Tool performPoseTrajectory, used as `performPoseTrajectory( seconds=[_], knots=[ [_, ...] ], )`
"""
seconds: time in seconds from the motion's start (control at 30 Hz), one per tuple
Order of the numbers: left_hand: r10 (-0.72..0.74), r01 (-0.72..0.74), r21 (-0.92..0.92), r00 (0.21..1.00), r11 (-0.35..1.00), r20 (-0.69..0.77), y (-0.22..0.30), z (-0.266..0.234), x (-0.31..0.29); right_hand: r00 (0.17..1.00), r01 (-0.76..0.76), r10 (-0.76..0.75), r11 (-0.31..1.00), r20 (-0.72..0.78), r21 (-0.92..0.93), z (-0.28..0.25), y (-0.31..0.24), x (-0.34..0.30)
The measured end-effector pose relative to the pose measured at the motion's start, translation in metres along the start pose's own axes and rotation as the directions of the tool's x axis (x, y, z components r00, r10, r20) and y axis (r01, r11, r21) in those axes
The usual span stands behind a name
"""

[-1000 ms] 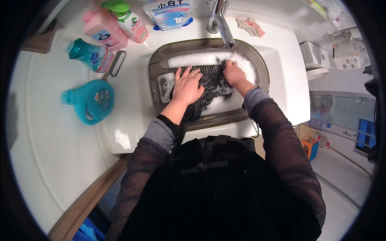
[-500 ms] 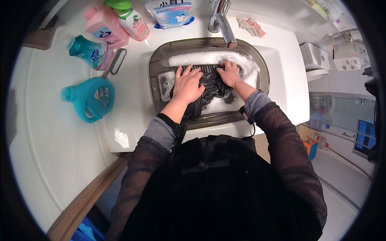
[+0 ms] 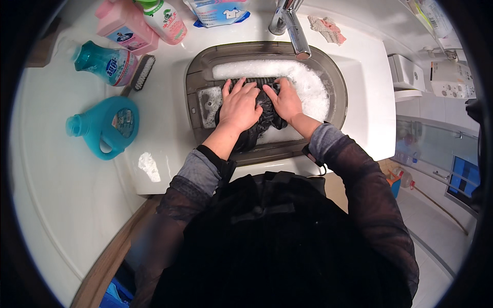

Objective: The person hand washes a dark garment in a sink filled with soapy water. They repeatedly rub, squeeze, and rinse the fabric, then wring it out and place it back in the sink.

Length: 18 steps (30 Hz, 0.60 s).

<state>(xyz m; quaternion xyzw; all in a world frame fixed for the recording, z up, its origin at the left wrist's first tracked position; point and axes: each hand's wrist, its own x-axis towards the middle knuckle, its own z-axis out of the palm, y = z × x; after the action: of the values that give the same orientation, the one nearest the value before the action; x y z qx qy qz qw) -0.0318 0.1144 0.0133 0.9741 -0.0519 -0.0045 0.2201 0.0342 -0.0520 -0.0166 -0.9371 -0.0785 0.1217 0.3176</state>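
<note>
A wet, crumpled black garment [image 3: 266, 117] lies in a grey see-through wash basin [image 3: 343, 105] with white suds [image 3: 310, 97]. My left hand [image 3: 240, 109] presses flat on the garment's left part, its fingers spread and pointing away from me. Close beside it, my right hand [image 3: 286, 104] has its thumb and bent fingers around the garment's far right part; some fingertips are hidden in the dark folds. Under the fingertips of both hands runs a dark ribbed strip [image 3: 263, 81]; whether it belongs to the garment or the basin, I cannot tell.
Behind the basin stand a chrome faucet [image 3: 299, 37] and a blue-white pouch [image 3: 221, 13]. Pink bottles [image 3: 126, 31], a teal bottle [image 3: 105, 64], a scrub brush [image 3: 143, 73] and a blue jug [image 3: 105, 126] are at the left. A crumpled cloth [image 3: 327, 30] lies back right.
My right hand has moved left, closer to my left hand, gathering the garment inward. The left hand stays in about the same place on it. The whole view has shifted slightly.
</note>
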Motion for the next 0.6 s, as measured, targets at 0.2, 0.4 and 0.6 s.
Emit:
performPoseTrajectory(
  seconds=[0.2, 0.4, 0.6],
  knots=[
    [-0.01, 0.01, -0.001, 1.0, 1.0, -0.003, 0.001, 0.0, 0.001, 0.995, -0.047, 0.063, 0.981, 0.078, -0.187, -0.007, -0.014, 0.013],
    [-0.013, 0.014, -0.007, 1.0, 1.0, 0.017, 0.001, -0.002, 0.001, 0.998, 0.001, -0.001, 1.0, 0.071, 0.0, -0.006, 0.025, 0.033],
    [-0.021, 0.021, -0.022, 1.0, 1.0, -0.002, 0.0, -0.001, -0.001, 0.891, -0.238, 0.348, 0.904, -0.29, 0.354, -0.038, 0.118, 0.057]
  ],
)
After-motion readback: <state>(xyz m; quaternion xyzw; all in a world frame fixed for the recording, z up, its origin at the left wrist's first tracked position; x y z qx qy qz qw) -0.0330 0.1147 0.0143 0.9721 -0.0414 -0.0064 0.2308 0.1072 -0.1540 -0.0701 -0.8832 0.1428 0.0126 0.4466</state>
